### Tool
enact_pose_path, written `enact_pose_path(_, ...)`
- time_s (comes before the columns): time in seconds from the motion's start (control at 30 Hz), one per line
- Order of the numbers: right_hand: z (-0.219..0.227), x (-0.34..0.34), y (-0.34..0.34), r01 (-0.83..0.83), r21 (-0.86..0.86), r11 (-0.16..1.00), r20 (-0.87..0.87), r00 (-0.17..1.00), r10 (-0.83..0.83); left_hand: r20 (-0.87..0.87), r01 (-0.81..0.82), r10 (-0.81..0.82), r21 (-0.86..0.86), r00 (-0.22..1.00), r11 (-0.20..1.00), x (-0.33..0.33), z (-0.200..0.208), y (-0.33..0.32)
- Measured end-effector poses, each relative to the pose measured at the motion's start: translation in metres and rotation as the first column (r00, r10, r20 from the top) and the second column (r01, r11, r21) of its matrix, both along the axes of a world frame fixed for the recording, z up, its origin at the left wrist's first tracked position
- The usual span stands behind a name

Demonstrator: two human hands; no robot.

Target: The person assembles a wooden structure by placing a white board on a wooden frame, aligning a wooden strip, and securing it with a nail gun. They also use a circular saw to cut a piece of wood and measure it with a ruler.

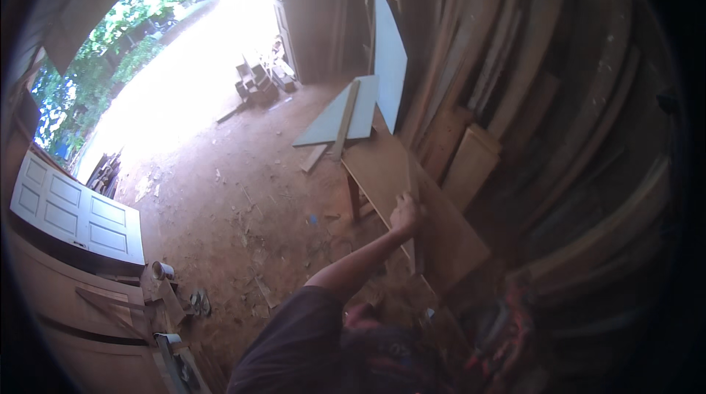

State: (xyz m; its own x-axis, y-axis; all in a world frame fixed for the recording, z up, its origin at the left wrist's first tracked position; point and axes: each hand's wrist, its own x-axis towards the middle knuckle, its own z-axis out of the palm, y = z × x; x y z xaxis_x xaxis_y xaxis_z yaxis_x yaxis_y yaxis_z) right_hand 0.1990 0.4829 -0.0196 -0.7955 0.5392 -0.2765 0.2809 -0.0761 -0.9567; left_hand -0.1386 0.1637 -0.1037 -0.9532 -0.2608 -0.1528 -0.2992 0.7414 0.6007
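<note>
My left hand [406,215] reaches out over a wide brown wooden board [456,236]. Its fingers are closed around a narrow wooden strip [416,251] that runs lengthwise along the board, and the fingertips are small and partly hidden. The board rests on a low wooden support [354,195], whose leg shows beneath its left edge. My right hand does not show. Blurred red patterned cloth [511,331] is at the lower right, near my body.
Pale blue panels [390,63] stand and lie beyond the board. Long planks [507,48] lean along the right wall. A white panelled door [77,206] is at the left, near a paint can [162,270]. Wood scraps [257,78] lie by the bright opening.
</note>
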Motion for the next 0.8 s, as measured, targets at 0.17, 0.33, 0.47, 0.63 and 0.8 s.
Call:
enact_pose_path(0.17,0.002,0.013,0.005,0.159,-0.199,0.967,0.257,0.961,-0.105,-0.140,0.224,-0.192,0.282,0.972,0.933,0.063,-0.019,-0.014)
enact_pose_path(0.33,0.016,0.013,0.001,0.015,-0.176,0.984,0.025,1.000,-0.011,-0.387,0.534,-0.420,0.257,0.821,0.806,0.160,-0.038,-0.027)
enact_pose_path(0.47,0.031,0.000,-0.008,-0.028,-0.095,0.995,-0.003,1.000,0.028,-0.228,0.287,-0.215,0.361,0.950,0.887,0.160,-0.055,0.010)
enact_pose_path(0.63,0.038,0.000,-0.009,-0.040,-0.110,0.993,0.000,0.999,0.041,-0.197,0.133,-0.038,0.495,0.980,0.859,0.132,-0.011,0.023)
enact_pose_path(0.8,0.031,-0.004,-0.009,-0.079,-0.141,0.987,-0.037,0.997,0.075,-0.271,0.108,0.103,0.663,0.957,0.741,0.056,0.069,0.012)
